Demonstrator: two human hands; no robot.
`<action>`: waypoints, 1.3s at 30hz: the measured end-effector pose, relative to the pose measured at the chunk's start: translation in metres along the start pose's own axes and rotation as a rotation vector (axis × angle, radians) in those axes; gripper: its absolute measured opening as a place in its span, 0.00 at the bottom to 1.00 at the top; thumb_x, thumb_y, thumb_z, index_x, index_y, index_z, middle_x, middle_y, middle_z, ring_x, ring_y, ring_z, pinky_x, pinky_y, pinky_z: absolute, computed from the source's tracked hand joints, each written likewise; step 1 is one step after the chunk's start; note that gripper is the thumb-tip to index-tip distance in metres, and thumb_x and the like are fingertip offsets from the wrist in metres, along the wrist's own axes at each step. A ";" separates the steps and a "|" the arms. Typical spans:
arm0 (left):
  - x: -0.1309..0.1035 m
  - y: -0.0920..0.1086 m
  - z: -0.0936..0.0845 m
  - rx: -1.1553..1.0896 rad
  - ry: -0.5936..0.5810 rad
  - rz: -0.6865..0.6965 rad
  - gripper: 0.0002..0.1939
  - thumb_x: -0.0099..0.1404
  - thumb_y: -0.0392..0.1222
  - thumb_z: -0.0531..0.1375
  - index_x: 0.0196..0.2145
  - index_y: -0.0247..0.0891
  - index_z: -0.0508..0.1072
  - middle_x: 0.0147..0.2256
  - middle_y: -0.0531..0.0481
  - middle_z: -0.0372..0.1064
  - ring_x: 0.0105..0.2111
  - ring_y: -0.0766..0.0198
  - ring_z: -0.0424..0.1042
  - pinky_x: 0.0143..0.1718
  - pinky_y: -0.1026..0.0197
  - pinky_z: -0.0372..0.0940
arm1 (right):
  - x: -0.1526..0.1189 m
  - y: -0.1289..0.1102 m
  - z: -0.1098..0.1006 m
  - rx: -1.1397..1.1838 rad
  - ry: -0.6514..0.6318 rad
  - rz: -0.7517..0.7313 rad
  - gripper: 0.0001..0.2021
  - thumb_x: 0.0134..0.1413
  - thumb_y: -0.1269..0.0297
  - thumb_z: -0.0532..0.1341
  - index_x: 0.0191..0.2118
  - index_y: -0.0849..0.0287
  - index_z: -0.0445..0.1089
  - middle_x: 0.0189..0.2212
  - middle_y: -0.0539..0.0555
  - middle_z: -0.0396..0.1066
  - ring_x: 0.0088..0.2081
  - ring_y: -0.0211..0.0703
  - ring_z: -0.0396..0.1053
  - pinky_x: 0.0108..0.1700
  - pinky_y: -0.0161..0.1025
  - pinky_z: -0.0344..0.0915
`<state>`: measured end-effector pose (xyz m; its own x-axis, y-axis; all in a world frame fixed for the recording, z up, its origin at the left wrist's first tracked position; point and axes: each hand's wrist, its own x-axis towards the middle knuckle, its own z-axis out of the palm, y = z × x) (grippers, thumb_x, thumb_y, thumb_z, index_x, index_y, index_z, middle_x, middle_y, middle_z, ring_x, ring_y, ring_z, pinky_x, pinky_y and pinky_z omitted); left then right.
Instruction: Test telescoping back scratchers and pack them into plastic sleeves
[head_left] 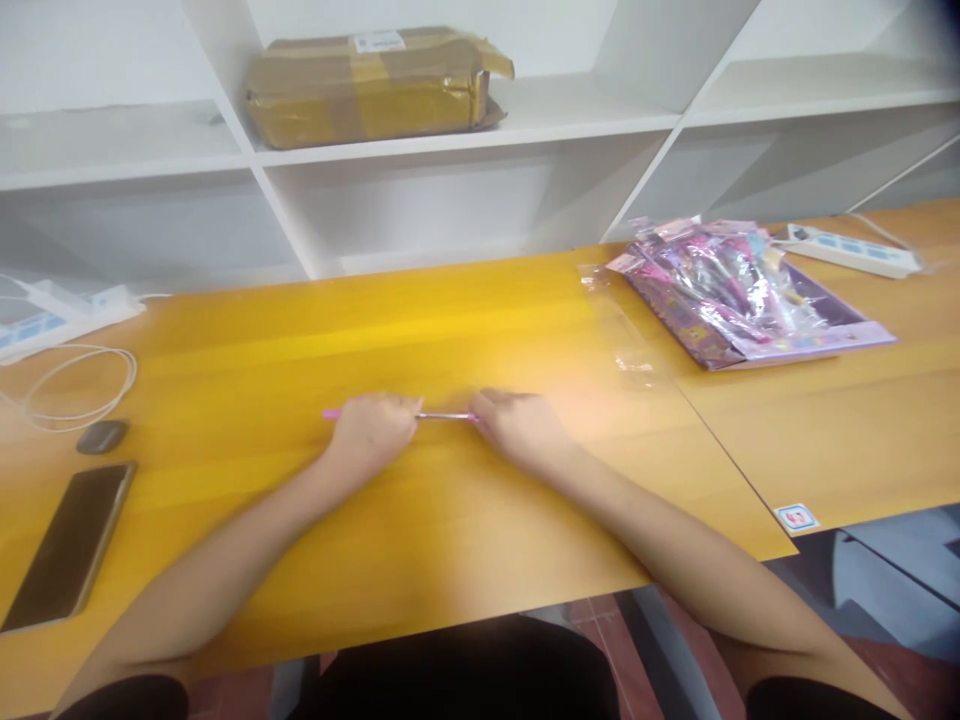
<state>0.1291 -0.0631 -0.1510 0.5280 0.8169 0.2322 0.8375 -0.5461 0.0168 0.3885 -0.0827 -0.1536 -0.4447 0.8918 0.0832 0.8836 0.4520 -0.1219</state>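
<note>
A thin pink-and-silver stick [442, 416] lies level between both fists, just above or on the tabletop; I cannot tell which. My left hand [371, 432] is wrapped round its left part, and a pink tip pokes out beyond the fist. My right hand [523, 430] is closed on the right end, where a bit of pink shows beside the fingers. Between the hands a short length of silvery shaft is visible. The rest of the stick is hidden inside the fists, and the right fingers are slightly blurred.
On the yellow wooden table [465, 540], a purple box [847, 340] of plastic-wrapped pink items stands at right. A phone [71, 545], dark case [102, 436], and white cable [131, 375] lie left. Power strips [851, 250] sit at both sides. A taped carton [367, 95] rests on the shelf.
</note>
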 end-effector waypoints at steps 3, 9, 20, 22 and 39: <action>0.014 -0.031 -0.015 0.079 0.116 -0.074 0.20 0.75 0.42 0.56 0.26 0.39 0.78 0.23 0.44 0.73 0.28 0.54 0.72 0.33 0.55 0.60 | 0.008 0.021 -0.020 -0.042 -0.024 0.187 0.16 0.80 0.54 0.52 0.55 0.60 0.70 0.33 0.60 0.80 0.28 0.49 0.73 0.30 0.39 0.46; 0.025 -0.094 -0.046 0.301 0.127 -0.292 0.31 0.79 0.51 0.47 0.24 0.39 0.77 0.24 0.40 0.73 0.32 0.49 0.72 0.38 0.49 0.58 | 0.012 0.092 -0.038 -0.166 -0.001 0.351 0.27 0.80 0.58 0.49 0.75 0.63 0.51 0.38 0.63 0.82 0.36 0.59 0.79 0.35 0.41 0.61; 0.006 -0.179 -0.076 0.384 0.118 -0.309 0.28 0.81 0.51 0.46 0.28 0.36 0.73 0.27 0.49 0.67 0.33 0.61 0.57 0.45 0.55 0.52 | -0.019 0.200 -0.048 -0.069 0.294 0.414 0.21 0.74 0.61 0.54 0.66 0.59 0.66 0.47 0.63 0.81 0.42 0.58 0.78 0.37 0.43 0.61; 0.006 -0.179 -0.080 0.392 0.104 -0.279 0.27 0.81 0.51 0.47 0.28 0.37 0.73 0.27 0.49 0.67 0.33 0.61 0.56 0.44 0.56 0.51 | -0.021 0.205 -0.044 -0.048 0.301 0.428 0.20 0.72 0.62 0.54 0.65 0.58 0.67 0.46 0.62 0.81 0.42 0.59 0.78 0.37 0.43 0.61; -0.001 -0.188 -0.094 0.388 0.151 -0.548 0.18 0.72 0.50 0.56 0.44 0.38 0.82 0.37 0.45 0.78 0.35 0.56 0.65 0.35 0.58 0.47 | -0.016 0.208 -0.019 0.050 0.416 0.577 0.15 0.61 0.68 0.56 0.51 0.56 0.74 0.48 0.61 0.79 0.44 0.57 0.74 0.40 0.44 0.60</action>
<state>-0.0418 0.0209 -0.0627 0.0120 0.9062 0.4227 0.9827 0.0674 -0.1724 0.5827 -0.0035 -0.1615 0.1935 0.9123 0.3611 0.9489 -0.0805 -0.3050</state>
